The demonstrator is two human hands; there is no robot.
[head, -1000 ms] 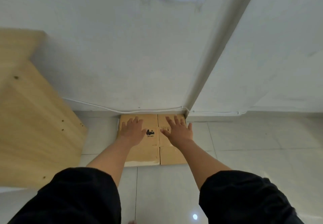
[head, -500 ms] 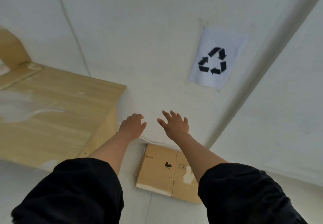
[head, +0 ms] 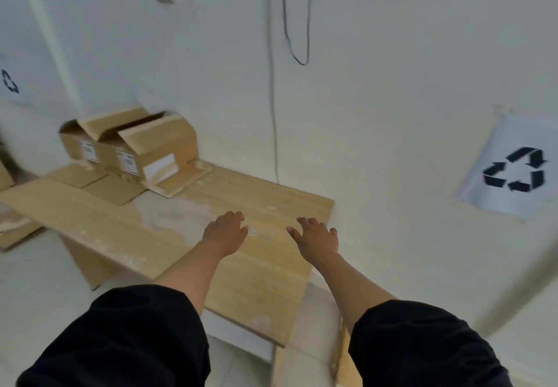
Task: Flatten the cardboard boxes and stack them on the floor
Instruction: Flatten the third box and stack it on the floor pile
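Two unflattened cardboard boxes stand at the far left of the wooden table point(head: 265, 269): the nearer box point(head: 157, 151) with a white label and open flaps, and a second box point(head: 77, 142) behind it. My left hand point(head: 225, 232) and my right hand point(head: 317, 235) hover over the table's near right part, fingers relaxed, holding nothing. Both hands are well apart from the boxes. The flattened stack on the floor is out of view.
A recycling sign point(head: 513, 172) hangs on the wall at right, and another sign point(head: 9, 81) at the far left. A grey cable point(head: 273, 84) runs down the wall behind the table. More cardboard point(head: 15, 229) lies low at the left edge.
My hands lifted off the flattened cardboard on the floor. My view swung up and left to the table with the boxes, and both hands now hover over the tabletop.
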